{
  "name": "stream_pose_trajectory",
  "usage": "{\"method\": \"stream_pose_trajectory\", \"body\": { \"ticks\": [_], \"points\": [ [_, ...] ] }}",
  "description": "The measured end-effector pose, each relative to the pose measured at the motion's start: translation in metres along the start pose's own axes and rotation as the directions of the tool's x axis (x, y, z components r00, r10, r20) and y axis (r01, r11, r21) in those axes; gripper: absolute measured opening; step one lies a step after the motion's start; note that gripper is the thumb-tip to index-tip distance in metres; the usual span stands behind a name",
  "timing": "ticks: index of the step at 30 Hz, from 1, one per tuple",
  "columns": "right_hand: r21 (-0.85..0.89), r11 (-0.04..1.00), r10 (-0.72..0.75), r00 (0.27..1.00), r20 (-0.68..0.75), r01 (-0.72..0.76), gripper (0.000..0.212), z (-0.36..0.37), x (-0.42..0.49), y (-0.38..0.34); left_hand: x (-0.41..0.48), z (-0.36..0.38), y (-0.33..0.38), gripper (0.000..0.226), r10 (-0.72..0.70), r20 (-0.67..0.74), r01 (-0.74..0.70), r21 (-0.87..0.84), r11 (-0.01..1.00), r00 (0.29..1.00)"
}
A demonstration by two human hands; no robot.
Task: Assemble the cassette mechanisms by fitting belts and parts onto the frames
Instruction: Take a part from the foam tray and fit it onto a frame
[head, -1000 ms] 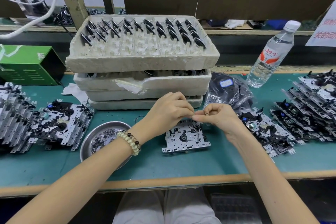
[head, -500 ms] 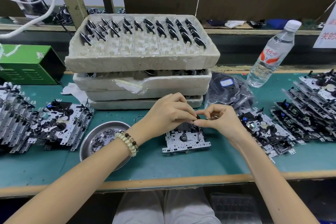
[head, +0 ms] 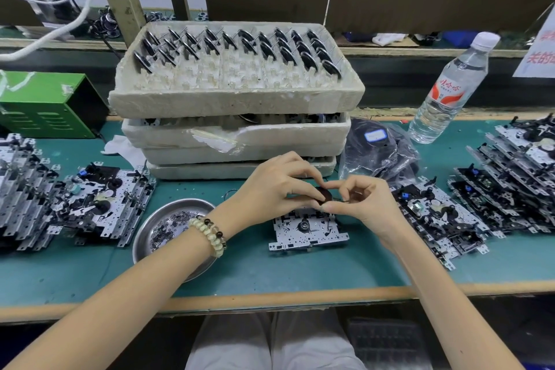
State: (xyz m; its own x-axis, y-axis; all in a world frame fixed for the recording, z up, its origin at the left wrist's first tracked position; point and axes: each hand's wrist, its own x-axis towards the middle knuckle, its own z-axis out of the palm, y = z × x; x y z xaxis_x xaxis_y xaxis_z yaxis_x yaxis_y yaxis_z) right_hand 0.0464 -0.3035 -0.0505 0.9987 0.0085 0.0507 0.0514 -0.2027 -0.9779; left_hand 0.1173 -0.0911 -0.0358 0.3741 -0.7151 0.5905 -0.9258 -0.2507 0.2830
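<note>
**Assembly counter, one station, work in hand**

Counter (head: 270, 273): teal mat, smooth, with a bare wooden front edge.

Far side, centre: a stack of rough off-white foam trays (head: 234, 99). The top tray holds rows of black discs (head: 240, 45) on thin metal pins, all tilted.

Left: a green sheet-metal box (head: 45, 102) with vent slots, then overlapping piles of finished mechanisms (head: 99, 198) in stamped steel and black plastic. More piles (head: 435, 213) lie to the right.

Near centre:
- A round steel dish (head: 180, 203) of tiny washers.
- A crinkled clear bag (head: 378, 153) of dark parts.
- A clear ribbed water bottle (head: 447, 93), upright.

Frame (head: 306, 228): a flat perforated steel plate, lying on the mat under the hands.

Left hand (head: 270, 186), with a bead bracelet (head: 210, 234) at the wrist, and right hand (head: 366, 204): fingers curled, tips meeting. Together they pinch a small dark round part (head: 326, 194) above the frame's far edge. Whether it touches the frame, I cannot tell.
</note>
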Motion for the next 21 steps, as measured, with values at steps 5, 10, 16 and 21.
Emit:
{"method": "stream_pose_trajectory", "body": {
  "ticks": [5, 10, 16, 21],
  "points": [
    [-0.086, 0.993, -0.081, 0.995, -0.056, 0.076, 0.038, 0.006, -0.011, 0.004, 0.000, -0.003, -0.002, 0.017, -0.338, 0.058, 0.341, -0.265, 0.902, 0.939],
    [-0.285, 0.958, -0.066, 0.992, -0.108, 0.033, 0.040, 0.017, -0.015, 0.003, 0.001, 0.001, -0.005, 0.025, -0.498, 0.202, 0.535, -0.233, 0.812, 0.843],
    [-0.397, 0.918, -0.063, 0.981, -0.185, -0.016, 0.034, 0.025, -0.023, -0.004, 0.007, 0.013, 0.003, 0.031, -0.613, 0.335, 0.693, -0.228, 0.684, 0.716],
    [-0.669, 0.740, -0.364, 0.879, -0.307, 0.073, 0.026, 0.053, -0.045, -0.006, 0.014, 0.016, -0.001, 0.037, -0.709, 0.407, 0.817, -0.274, 0.507, 0.576]
  ]
}}
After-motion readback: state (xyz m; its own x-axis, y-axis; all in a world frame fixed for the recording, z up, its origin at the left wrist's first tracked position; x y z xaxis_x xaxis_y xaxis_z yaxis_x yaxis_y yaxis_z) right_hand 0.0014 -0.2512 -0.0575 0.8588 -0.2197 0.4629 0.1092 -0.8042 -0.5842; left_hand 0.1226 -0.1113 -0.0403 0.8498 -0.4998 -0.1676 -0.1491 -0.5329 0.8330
